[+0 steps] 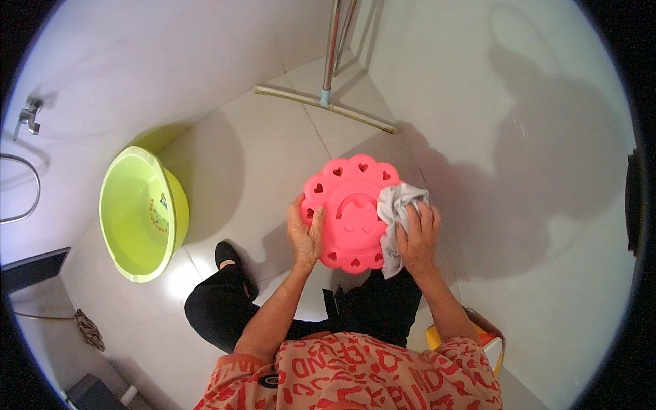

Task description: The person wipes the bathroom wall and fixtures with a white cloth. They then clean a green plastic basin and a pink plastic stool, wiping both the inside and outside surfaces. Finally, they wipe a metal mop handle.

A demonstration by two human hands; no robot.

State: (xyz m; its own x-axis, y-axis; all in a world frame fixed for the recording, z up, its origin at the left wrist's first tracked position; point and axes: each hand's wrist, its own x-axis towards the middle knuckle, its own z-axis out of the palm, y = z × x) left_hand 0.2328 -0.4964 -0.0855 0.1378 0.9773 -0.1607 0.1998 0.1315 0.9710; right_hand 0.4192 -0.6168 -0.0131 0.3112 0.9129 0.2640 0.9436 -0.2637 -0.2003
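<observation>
A round pink plastic stool top (352,205) with a scalloped rim, heart-shaped cut-outs and a raised smiling face is held up in front of me, above my lap. My left hand (305,231) grips its left edge, thumb on the face side and fingers wrapped behind. In my right hand (420,236) a crumpled pale grey cloth (393,219) is bunched against the right side of the pink piece. The cloth hides part of that rim. Whether the pink piece has legs beneath it cannot be seen.
A lime-green basin (140,215) is tipped on its side at the left. A floor squeegee (326,106) leans in the far corner. A metal tap (29,116) is on the left wall. A mop head (89,329) lies lower left; a yellow container (434,336) stands near my right elbow.
</observation>
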